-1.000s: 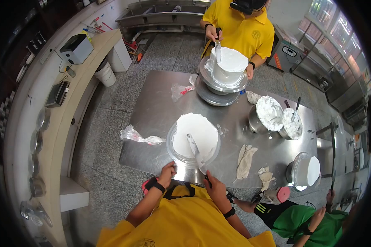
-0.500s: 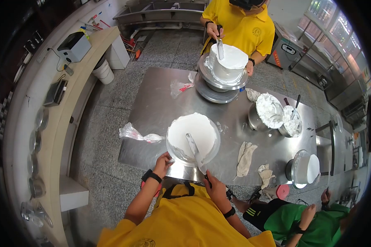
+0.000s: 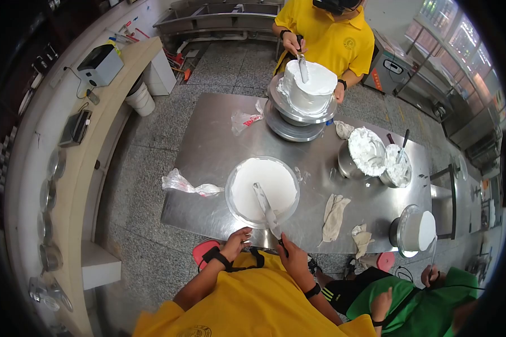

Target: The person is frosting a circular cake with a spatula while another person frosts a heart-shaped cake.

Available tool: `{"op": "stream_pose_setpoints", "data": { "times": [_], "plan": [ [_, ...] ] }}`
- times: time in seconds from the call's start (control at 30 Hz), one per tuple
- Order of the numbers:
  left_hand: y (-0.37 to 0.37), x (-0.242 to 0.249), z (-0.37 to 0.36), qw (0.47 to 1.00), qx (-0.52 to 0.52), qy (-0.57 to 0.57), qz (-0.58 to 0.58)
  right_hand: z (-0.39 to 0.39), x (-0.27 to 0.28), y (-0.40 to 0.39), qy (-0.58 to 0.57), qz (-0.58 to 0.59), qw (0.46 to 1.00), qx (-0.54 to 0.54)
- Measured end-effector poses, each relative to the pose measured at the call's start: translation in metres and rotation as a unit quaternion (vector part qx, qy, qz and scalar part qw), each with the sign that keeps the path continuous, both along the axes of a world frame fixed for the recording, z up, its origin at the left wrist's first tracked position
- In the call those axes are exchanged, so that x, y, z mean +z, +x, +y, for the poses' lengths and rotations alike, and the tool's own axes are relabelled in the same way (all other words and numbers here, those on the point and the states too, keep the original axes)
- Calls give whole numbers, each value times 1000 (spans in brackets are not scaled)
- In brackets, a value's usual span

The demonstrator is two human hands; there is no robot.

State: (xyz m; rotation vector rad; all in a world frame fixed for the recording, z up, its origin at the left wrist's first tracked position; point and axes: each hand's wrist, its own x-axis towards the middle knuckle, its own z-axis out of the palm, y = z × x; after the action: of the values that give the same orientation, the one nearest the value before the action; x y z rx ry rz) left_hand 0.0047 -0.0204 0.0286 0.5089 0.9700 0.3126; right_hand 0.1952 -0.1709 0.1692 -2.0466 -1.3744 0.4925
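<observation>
A round cake (image 3: 275, 182) coated in white cream sits on a turntable (image 3: 230, 206), whose rim shows around it near the table's front edge. My right hand (image 3: 293, 255) is wrapped round the dark handle of an icing spatula (image 3: 269, 214). The long metal blade points away from me and overlaps the cake's top in this view. Just off the front rim, my left hand (image 3: 235, 244) holds nothing, its fingers loosely bent and apart.
Across the steel table (image 3: 208, 129), a person in yellow spreads cream on another cake (image 3: 311, 90). Cream-filled bowls (image 3: 367, 151), cloths (image 3: 335, 218) and plastic bags (image 3: 185, 182) lie about. Someone in green (image 3: 433, 306) works at a third cake (image 3: 420, 231) on the right.
My left hand has come off the turntable rim and moved down and right, toward my body. The spatula in my right hand has hardly moved. The person in green has lifted a spatula to their cake.
</observation>
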Motion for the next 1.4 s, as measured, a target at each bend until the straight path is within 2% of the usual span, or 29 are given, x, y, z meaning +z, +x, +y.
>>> {"op": "stream_pose_setpoints", "data": {
  "times": [0.1,0.13,0.27,0.37,0.47,0.57,0.73,0.87,0.9,0.93,0.97,1.17,1.23,1.4],
  "plan": [
    [-13,-42,22,998,54,20,0,-2,2,0,-14,-5,1000,-4],
    [-13,-32,30,996,83,38,-12,-3,3,1,-26,-3,1000,-5],
    [-19,-8,67,995,83,51,-6,-5,-1,2,-25,-2,1000,-8],
    [-24,-23,76,998,49,38,-6,-6,-4,4,-20,1,1000,-10],
    [-11,-8,53,996,67,46,38,-7,-8,6,-15,-1,1000,-10],
    [-5,-12,26,997,52,47,24,-7,-6,6,-4,-2,1000,-13],
    [14,1,-2,999,-34,28,23,-6,-8,8,-18,0,1000,-13],
    [18,-18,10,1000,-14,10,18,-7,-14,10,2,-10,1000,-20],
    [13,-34,22,999,40,30,13,-6,-13,10,2,-12,1000,-19],
    [9,-30,30,994,95,49,8,-6,-12,10,3,-14,1000,-19],
    [6,-27,41,992,106,66,19,-7,-11,10,3,-15,1000,-21],
    [-14,-4,77,996,57,68,22,-5,-10,9,13,-15,1000,-18],
    [-14,-4,73,999,23,29,15,-4,-3,9,-8,-1,1000,-22],
    [-7,-6,38,999,37,30,16,-4,-6,8,12,-6,1000,-23]
  ]
}}
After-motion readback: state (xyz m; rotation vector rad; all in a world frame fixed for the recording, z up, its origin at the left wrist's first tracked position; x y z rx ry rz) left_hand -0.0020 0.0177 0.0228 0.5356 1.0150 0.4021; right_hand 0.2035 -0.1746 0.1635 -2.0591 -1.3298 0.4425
